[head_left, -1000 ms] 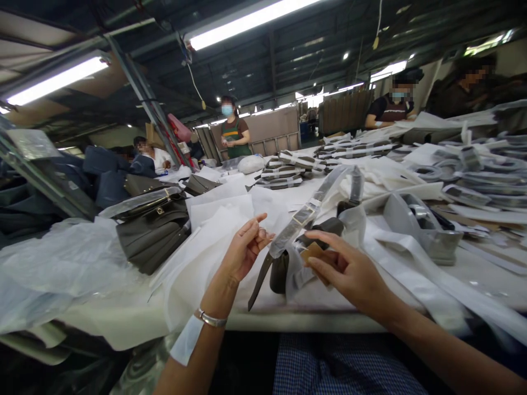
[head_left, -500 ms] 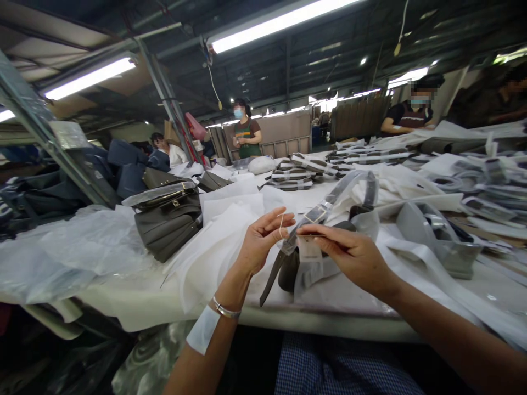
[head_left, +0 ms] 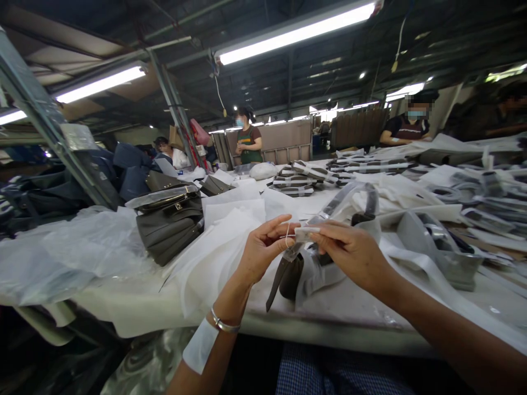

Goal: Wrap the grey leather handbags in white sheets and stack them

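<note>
My left hand pinches a thin white string between thumb and fingers. My right hand grips a small white tag that the string leads to. Both hands meet just above a dark olive strap wrapped in clear plastic, which lies on the white table and runs back toward a buckle.
An olive handbag in plastic sits at the left on white sheets. Stacks of wrapped straps fill the far and right side. Other people work beyond the table. A metal rack post stands at the left.
Both hands rose and came together. The right hand turned the tag from flat and brown-faced to edge-on and white. The left hand took up the string.
</note>
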### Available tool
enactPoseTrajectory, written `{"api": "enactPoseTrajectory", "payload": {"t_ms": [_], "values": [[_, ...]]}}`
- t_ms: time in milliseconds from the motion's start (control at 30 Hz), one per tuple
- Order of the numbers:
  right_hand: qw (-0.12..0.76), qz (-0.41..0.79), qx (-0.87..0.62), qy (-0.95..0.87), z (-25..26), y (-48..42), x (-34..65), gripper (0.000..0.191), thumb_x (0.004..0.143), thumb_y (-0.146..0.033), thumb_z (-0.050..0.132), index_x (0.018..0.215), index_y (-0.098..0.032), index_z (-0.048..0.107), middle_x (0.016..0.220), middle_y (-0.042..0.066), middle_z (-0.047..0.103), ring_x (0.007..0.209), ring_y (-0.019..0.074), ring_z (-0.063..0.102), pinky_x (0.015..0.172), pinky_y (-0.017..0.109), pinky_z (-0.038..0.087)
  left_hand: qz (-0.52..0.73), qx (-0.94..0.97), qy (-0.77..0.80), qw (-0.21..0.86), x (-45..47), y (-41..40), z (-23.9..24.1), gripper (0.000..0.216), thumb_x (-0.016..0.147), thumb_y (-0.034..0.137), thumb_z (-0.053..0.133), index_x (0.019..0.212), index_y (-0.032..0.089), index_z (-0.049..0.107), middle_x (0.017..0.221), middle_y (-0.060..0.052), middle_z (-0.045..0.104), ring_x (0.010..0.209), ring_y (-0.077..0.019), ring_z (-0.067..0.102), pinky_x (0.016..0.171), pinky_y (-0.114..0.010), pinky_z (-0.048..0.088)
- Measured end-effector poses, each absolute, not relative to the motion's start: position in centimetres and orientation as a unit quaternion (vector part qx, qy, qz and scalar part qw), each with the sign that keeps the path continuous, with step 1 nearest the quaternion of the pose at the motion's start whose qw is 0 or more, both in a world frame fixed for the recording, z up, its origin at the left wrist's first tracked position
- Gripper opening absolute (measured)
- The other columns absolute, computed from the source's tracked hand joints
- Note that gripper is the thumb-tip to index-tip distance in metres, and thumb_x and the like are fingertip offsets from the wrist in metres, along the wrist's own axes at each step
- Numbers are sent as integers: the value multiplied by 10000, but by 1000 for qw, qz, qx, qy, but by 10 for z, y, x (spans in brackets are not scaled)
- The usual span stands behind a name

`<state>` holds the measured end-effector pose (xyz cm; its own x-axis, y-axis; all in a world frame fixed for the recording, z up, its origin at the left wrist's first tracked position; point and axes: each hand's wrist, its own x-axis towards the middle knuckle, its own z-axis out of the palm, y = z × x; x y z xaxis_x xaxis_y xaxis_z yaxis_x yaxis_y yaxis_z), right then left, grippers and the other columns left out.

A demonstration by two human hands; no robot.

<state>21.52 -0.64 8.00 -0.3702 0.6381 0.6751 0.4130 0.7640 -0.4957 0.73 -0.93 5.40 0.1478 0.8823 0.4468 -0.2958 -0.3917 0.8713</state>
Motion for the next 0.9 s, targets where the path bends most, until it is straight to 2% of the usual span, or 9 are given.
{"api": "enactPoseTrajectory", "payload": {"t_ms": [67, 133, 200, 267, 367, 533, 733, 833, 900], "values": [[444, 71, -327, -831, 84, -6, 214, 223, 959, -266, 517, 874, -214, 717, 843, 30, 720, 717, 161, 662, 653, 266, 510, 609, 578, 254, 479, 9, -10, 55, 506, 740, 267, 849, 1219, 254, 687, 1108, -78, 758, 1060, -239, 697, 967, -365, 516], [422, 35, -335, -842, 86, -5, 212, 182, 950, -248, 521, 893, -223, 692, 885, 30, 727, 789, 184, 677, 692, 284, 499, 622, 569, 259, 471, 11, -10, 56, 529, 737, 279, 851, 1235, 249, 675, 1106, -83, 758, 1063, -247, 695, 960, -368, 518], [400, 31, -349, -847, 86, -5, 211, 184, 935, -235, 540, 1077, -248, 656, 944, 17, 741, 811, 196, 692, 701, 297, 489, 644, 551, 259, 463, 14, -10, 57, 542, 739, 290, 849, 1247, 254, 664, 1110, -82, 757, 1061, -247, 695, 948, -363, 525], [382, 47, -369, -846, 85, -6, 210, 350, 916, -227, 561, 1263, -269, 550, 941, -1, 750, 786, 203, 704, 671, 300, 476, 659, 542, 255, 454, 17, -11, 58, 541, 755, 290, 838, 1262, 268, 650, 1123, -75, 753, 1058, -236, 695, 932, -349, 534], [372, 65, -388, -841, 85, -7, 207, 447, 895, -228, 572, 1326, -272, 459, 889, -19, 754, 749, 209, 710, 636, 298, 450, 636, 574, 267, 440, 20, -16, 64, 551, 780, 276, 816, 1296, 269, 623, 1156, -75, 740, 1089, -238, 682, 926, -342, 545], [372, 44, -423, -825, 92, -9, 204, 540, 830, -147, 567, 1336, -292, 446, 841, -38, 738, 736, 207, 702, 631, 292, 411, 555, 688, 286, 371, 20, -26, 73, 583, 838, 255, 756, 1383, 259, 552, 1220, -69, 711, 1152, -252, 654, 986, -366, 536], [351, 121, -412, -832, 99, -8, 203, 514, 823, -195, 605, 1313, -288, 484, 772, -46, 698, 673, 169, 650, 619, 271, 401, 541, 693, 306, 365, 15, -26, 70, 730, 852, 251, 740, 1493, 307, 393, 1252, -65, 691, 1160, -255, 647, 946, -360, 561], [339, 129, -380, -851, 100, -5, 205, 634, 787, -123, 596, 1384, -281, 454, 768, -42, 695, 685, 173, 648, 618, 266, 408, 531, 706, 329, 333, 17, -25, 71, 706, 848, 227, 734, 1475, 301, 419, 1200, -50, 704, 1099, -224, 667, 914, -324, 563], [339, 148, -347, -862, 101, -2, 208, 635, 811, -131, 593, 1415, -259, 447, 766, -33, 702, 698, 174, 655, 636, 270, 428, 526, 719, 338, 303, 18, -25, 74, 664, 851, 205, 722, 1453, 284, 454, 1115, -31, 717, 1016, -186, 681, 887, -293, 561]]}}
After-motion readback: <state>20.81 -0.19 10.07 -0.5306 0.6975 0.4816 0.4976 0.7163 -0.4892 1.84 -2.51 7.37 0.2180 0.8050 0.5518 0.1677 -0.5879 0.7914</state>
